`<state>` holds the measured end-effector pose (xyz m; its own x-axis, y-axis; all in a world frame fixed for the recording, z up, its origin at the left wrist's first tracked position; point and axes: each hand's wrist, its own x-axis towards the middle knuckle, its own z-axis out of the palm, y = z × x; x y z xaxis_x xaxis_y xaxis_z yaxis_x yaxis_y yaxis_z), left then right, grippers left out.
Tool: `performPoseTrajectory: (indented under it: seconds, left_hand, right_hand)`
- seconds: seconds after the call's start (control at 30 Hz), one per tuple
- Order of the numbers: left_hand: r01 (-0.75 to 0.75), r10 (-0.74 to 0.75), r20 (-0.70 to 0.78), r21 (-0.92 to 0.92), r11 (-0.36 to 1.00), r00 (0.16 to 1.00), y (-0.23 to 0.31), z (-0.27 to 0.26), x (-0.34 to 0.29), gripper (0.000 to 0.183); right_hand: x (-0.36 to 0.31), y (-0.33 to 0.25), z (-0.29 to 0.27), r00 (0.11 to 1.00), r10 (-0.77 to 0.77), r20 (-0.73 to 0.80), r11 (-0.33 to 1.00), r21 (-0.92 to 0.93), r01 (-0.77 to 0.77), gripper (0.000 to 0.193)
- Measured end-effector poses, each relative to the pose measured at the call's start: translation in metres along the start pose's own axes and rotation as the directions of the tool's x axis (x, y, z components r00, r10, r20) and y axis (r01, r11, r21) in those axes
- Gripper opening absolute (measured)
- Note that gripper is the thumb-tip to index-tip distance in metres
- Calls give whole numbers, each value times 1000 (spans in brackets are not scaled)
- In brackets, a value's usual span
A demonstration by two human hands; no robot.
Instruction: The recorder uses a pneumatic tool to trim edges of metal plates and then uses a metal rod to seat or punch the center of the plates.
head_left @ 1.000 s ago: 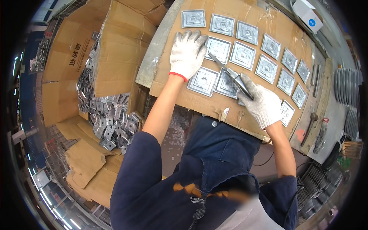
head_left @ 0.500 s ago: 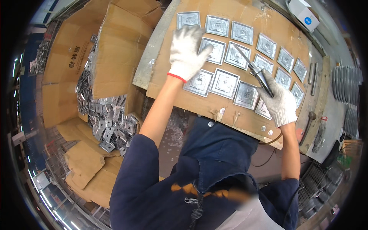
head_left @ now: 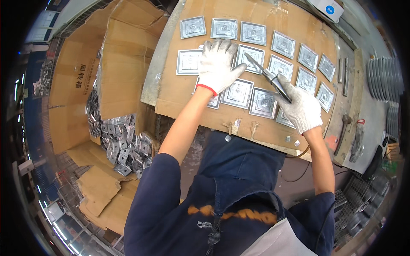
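Rows of square silver metal plates [head_left: 253, 33] with raised frames lie on a cardboard sheet [head_left: 171, 89]. My left hand [head_left: 220, 64], in a white knit glove with a red cuff, lies open over the second row, its fingers spread. It hides most of one plate and partly covers its neighbours. In my gloved right hand [head_left: 302, 106] is a slim tool with a black handle and long pointed metal blade [head_left: 279, 88]. The blade's tip is over a second-row plate [head_left: 252, 57] just right of my left hand; whether it touches cannot be told.
Left of the table, a big cardboard box [head_left: 124, 64] holds many small metal parts [head_left: 124, 149]. At the right are a hammer [head_left: 343, 132], metal bars [head_left: 345, 79] and stacked round metal discs [head_left: 382, 79]. A brown hose [head_left: 305, 151] hangs by the front edge.
My left hand has moved right across the plates, uncovering the leftmost second-row plate. My right hand still holds the tool over the same plate. The whole view has shifted slightly.
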<state>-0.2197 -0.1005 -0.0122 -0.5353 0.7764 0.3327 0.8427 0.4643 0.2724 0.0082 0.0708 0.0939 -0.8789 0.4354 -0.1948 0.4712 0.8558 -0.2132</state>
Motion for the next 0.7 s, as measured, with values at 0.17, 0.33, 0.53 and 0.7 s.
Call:
performPoseTrajectory:
  seconds: [0.17,0.33,0.53,0.7]
  left_hand:
    - [11,-11,32,-8,1000,999,3,-4,1,70]
    - [18,-18,46,1,1000,999,3,-5,-1,70]
    - [-2,2,16,17,1000,1000,2,2,-2,70]
    - [-3,3,21,17,1000,1000,1,-1,0,70]
  right_hand:
    - [-5,8,-1,1000,15,-18,998,63,-14,60]
    - [-15,26,7,995,27,-92,997,75,-20,58]
    - [-18,22,1,997,78,-4,994,76,-77,59]
    - [-10,15,-4,998,68,-10,997,40,-67,56]
